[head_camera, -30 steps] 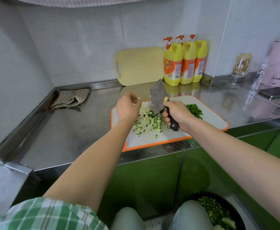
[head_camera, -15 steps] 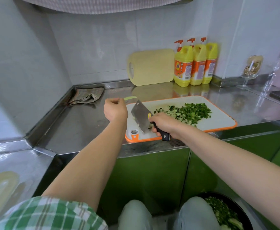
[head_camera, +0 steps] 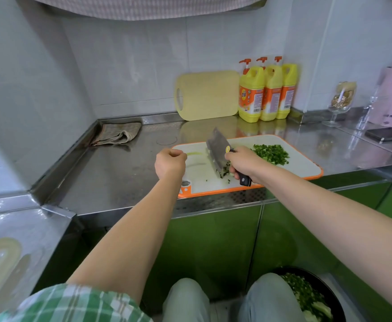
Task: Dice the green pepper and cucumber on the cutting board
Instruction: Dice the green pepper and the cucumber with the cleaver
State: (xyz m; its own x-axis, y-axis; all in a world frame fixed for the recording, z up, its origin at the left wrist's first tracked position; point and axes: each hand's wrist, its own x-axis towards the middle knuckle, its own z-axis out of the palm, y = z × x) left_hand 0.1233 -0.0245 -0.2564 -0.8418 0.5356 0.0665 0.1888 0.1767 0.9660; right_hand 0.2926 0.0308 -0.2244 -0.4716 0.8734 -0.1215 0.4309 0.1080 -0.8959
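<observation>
The steel tabletop carries the orange-rimmed cutting board. The right hand grips the cleaver, edge down, blade running near to far. The left hand hovers curled; I cannot tell whether it pinches anything. Finely diced greens heap on the board's far-right part, right of the blade and nearer the right hand.

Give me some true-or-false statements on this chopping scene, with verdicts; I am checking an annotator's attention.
The right hand grips the cleaver. True.
The diced greens lie at the left end of the cutting board. False: they lie towards its right end, beyond the right hand.
Two yellow bottles stand at the wall. False: three stand there.
A cloth lies on the counter left of the cutting board. True.
The pale yellow board lies flat. False: it leans against the wall.
</observation>
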